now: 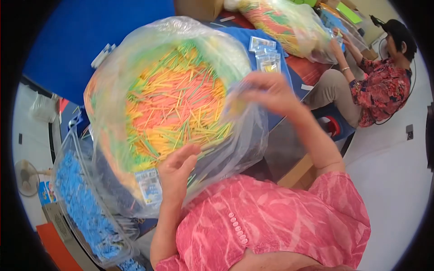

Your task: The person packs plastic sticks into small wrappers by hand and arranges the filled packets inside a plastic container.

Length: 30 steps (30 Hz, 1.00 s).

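Note:
A big clear plastic bag (178, 25) stands open before me, full of thin sticks (181, 99) in pink, yellow, orange and green. My left hand (176, 169) is over the bag's near rim, thumb and fingers apart. A small printed packet (150, 186) lies against that hand's left side; whether the hand touches it is hidden. Over the bag's right side, my right hand (273, 92) pinches a small clear packet (237, 103) with something yellowish inside, smeared by motion. More small packets (267, 56) lie on the blue cloth just beyond the right hand.
At left stands a clear tub (92, 203) of blue-and-white packets. A second bag of coloured sticks (275, 27) lies at the back. A co-worker (382, 88) sits at the right, hands near that bag. A cardboard box (199, 8) is at the far edge, a fan (28, 177) far left.

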Each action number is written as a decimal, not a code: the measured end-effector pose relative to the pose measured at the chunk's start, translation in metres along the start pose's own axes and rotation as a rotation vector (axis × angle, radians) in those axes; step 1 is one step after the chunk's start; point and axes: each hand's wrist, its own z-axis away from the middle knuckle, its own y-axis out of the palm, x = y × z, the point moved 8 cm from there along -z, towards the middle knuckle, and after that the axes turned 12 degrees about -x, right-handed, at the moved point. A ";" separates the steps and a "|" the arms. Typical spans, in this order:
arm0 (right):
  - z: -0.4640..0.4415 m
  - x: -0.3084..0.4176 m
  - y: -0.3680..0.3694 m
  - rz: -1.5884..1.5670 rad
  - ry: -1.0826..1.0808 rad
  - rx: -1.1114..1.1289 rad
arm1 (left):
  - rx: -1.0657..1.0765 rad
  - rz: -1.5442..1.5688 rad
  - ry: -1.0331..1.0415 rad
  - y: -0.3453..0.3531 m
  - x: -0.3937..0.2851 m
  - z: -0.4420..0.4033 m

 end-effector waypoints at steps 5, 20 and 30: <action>-0.044 -0.110 -0.138 0.490 0.009 -0.207 | 0.013 0.029 -0.008 -0.002 0.005 -0.007; -0.137 -0.045 0.107 0.371 -0.304 0.316 | 0.029 -0.003 0.013 0.001 -0.012 -0.011; -0.176 -0.053 0.076 1.314 -0.671 0.507 | -0.017 0.077 -0.031 -0.031 -0.012 -0.011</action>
